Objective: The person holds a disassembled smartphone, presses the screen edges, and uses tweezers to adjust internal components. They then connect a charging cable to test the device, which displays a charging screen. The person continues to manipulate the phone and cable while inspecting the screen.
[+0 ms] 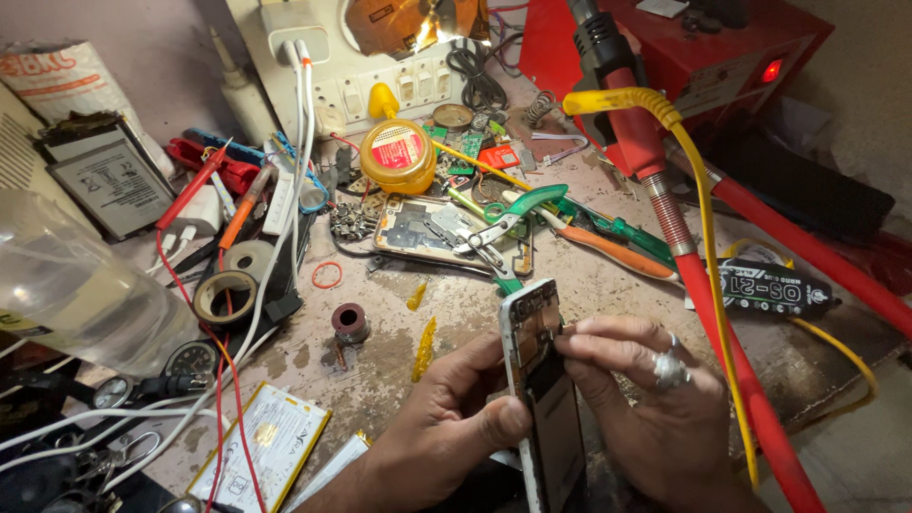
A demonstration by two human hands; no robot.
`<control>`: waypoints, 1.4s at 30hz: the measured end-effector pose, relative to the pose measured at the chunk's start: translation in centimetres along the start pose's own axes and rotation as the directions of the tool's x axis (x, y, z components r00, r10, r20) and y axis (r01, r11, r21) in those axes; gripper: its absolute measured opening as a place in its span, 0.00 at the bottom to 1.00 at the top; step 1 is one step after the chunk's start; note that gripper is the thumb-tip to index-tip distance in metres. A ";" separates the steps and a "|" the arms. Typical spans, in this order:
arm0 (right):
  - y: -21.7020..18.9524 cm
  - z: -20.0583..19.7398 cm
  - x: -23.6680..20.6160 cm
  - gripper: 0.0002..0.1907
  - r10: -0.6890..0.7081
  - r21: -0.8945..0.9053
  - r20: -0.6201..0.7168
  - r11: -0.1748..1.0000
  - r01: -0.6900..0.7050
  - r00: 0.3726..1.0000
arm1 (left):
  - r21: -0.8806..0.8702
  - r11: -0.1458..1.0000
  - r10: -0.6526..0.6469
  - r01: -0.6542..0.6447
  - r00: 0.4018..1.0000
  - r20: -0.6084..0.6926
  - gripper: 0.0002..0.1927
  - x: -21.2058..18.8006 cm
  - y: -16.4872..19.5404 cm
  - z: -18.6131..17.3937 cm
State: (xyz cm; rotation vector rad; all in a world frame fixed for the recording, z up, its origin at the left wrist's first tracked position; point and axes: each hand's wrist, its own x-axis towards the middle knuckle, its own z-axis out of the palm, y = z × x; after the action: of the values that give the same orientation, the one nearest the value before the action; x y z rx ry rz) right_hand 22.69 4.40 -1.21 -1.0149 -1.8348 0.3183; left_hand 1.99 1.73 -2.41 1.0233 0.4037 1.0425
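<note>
Opened phone (541, 380), back off, held on edge, upright.

A round yellow tin (398, 155) with a red label stands at centre rear. A grey-labelled battery (114, 185) leans far left. A white battery (267, 448) with yellow edging lies beside my left wrist. A black rectangular label (771, 288) lies right.

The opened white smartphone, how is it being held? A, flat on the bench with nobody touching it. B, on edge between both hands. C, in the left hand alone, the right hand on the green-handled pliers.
B: the opened white smartphone stands on edge, left hand gripping its side, right hand fingertips pinching at its upper part.
</note>
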 end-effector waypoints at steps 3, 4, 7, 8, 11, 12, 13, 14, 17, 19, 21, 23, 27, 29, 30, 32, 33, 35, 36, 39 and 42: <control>0.0 -0.4 0.1 0.11 0.016 0.040 0.016 0.999 -0.017 1.000 | 0.001 0.998 0.055 -0.055 0.998 0.023 0.45 0.2 0.1 0.2; 0.0 -0.5 0.0 0.11 0.031 0.057 0.014 0.998 -0.031 0.999 | -0.004 0.999 0.054 -0.054 0.998 0.022 0.45 0.1 0.1 0.3; 0.0 -0.4 0.1 0.11 0.052 0.105 -0.001 0.993 -0.052 0.999 | -0.017 0.999 0.047 -0.046 0.999 0.020 0.46 0.1 0.2 0.4; -0.1 -0.4 0.1 0.11 0.047 0.122 -0.010 0.991 -0.045 0.999 | -0.019 0.999 0.041 -0.041 0.999 0.015 0.47 0.0 0.3 0.4; -0.2 -0.4 0.3 0.11 0.006 0.112 -0.020 0.994 -0.004 1.000 | 0.012 1.000 0.027 -0.027 1.000 0.001 0.47 0.0 0.3 0.3; -0.3 -0.4 0.3 0.11 -0.012 0.098 -0.020 0.995 0.014 1.000 | 0.028 0.999 0.024 -0.024 1.000 -0.003 0.48 -0.1 0.2 0.3; -0.4 -0.6 0.3 0.11 -0.029 0.071 -0.019 0.997 0.030 0.999 | 0.021 0.999 0.028 -0.028 1.000 0.000 0.48 -0.1 0.2 0.2; -0.5 -0.7 0.3 0.11 -0.046 0.043 -0.018 0.998 0.047 0.999 | 0.013 0.999 0.033 -0.033 0.999 0.005 0.48 -0.2 0.2 0.2; -0.7 -0.6 0.2 0.10 -0.063 0.060 -0.036 0.996 0.065 0.997 | -0.040 0.999 0.016 -0.016 1.000 0.019 0.48 -0.2 0.0 0.1; -0.8 -0.3 0.0 0.10 -0.047 0.120 -0.066 0.991 0.055 0.997 | -0.088 0.996 -0.011 0.013 1.000 0.025 0.48 -0.3 0.1 0.1; -1.1 0.2 -0.4 0.09 -0.013 0.193 -0.104 0.981 0.033 0.995 | -0.141 0.989 -0.044 0.048 0.999 0.028 0.49 -0.4 0.2 0.2; -1.3 0.5 -0.9 0.09 -0.011 0.161 -0.132 0.986 0.033 0.991 | -0.149 0.988 -0.028 0.033 0.999 0.032 0.51 -0.4 0.5 0.4; -1.6 0.8 -1.5 0.11 -0.031 0.159 -0.148 0.986 0.055 0.988 | -0.264 0.962 -0.056 0.062 0.998 0.029 0.56 -0.6 1.0 1.0; -1.5 1.1 -1.3 0.12 -0.028 0.159 -0.153 0.986 0.053 0.988 | -0.202 0.979 -0.025 0.023 1.000 -0.008 0.56 -0.5 1.1 1.1; -1.4 1.3 -1.1 0.12 -0.029 0.159 -0.155 0.986 0.054 0.988 | -0.169 0.986 -0.005 0.001 1.000 -0.027 0.56 -0.5 1.1 1.1; -1.0 1.0 -0.4 0.13 -0.068 0.198 -0.109 0.976 0.089 0.992 | -0.102 0.994 0.044 -0.048 0.998 -0.036 0.57 -0.5 1.0 1.0; -0.7 0.8 0.0 0.13 -0.088 0.218 -0.086 0.970 0.105 0.992 | -0.069 0.995 0.070 -0.072 0.997 -0.040 0.57 -0.5 0.9 0.9; -0.2 0.5 0.8 0.14 -0.082 0.275 -0.013 0.958 0.083 0.997 | -0.035 0.996 0.078 -0.078 0.997 -0.018 0.53 -0.3 0.6 0.6; 0.0 0.3 1.1 0.14 -0.080 0.303 0.024 0.951 0.069 0.997 | -0.018 0.997 0.080 -0.081 0.997 -0.009 0.50 -0.3 0.4 0.5; 0.6 0.0 1.5 0.13 -0.077 0.340 0.054 0.939 0.054 0.996 | -0.082 0.991 0.099 -0.101 0.995 -0.031 0.51 -0.2 -0.3 0.5; 0.8 0.1 1.3 0.11 -0.081 0.406 0.066 0.913 0.047 0.995 | 0.027 0.987 0.158 -0.158 0.987 -0.007 0.54 0.0 -0.4 0.4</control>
State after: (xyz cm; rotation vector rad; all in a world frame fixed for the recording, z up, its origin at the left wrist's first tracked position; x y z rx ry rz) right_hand 22.75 5.84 -0.93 -0.6595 -1.7705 0.6779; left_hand 2.50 1.45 -2.53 1.0874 0.3488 1.1868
